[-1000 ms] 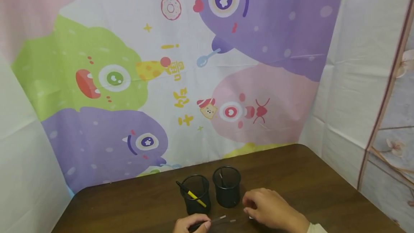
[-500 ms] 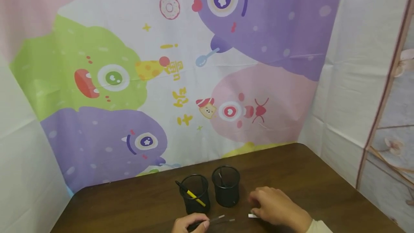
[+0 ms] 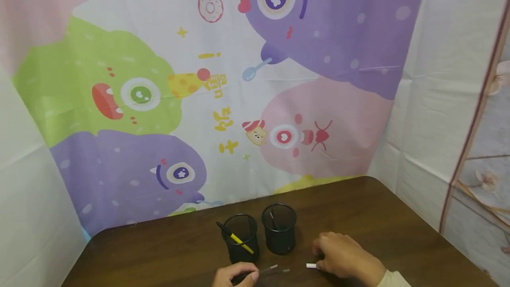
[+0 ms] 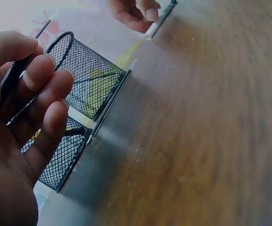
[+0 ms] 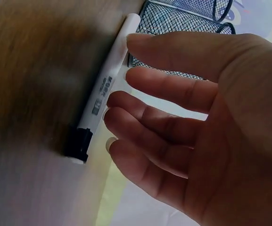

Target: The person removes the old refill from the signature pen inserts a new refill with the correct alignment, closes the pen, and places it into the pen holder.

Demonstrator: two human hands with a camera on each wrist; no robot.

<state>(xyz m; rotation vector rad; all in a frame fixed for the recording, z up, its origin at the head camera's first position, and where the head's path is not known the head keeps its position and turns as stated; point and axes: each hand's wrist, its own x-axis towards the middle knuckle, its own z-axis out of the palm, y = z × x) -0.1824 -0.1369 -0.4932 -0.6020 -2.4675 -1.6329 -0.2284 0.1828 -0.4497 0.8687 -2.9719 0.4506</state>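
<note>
My left hand (image 3: 235, 275) pinches a slim black tool (image 4: 13, 77) with a thin shaft; its exact kind is unclear. Below it, a thin dark rod (image 4: 111, 102) with a pale tip lies on the table, beside the bases of the mesh cups. A white marker (image 5: 103, 89) with a black cap lies on the table at my right hand (image 3: 342, 256). The right thumb overlaps its uncapped end, while the other fingers are loosely bent behind it, not wrapped round it. Whether the thumb touches the marker cannot be told. From the head, only the marker's white end shows.
Two black mesh pen cups stand upright beyond the hands. The left cup (image 3: 242, 256) holds a yellow-and-black pen (image 3: 241, 242); inside the right cup (image 3: 280, 242) leans a thin dark stick (image 3: 273, 219). Behind the brown table (image 3: 159, 242) hangs a cartoon-printed cloth (image 3: 235, 176).
My right hand has shifted slightly right, and more of the marker's white end shows beside it. The left hand stays in place with the black tool.
</note>
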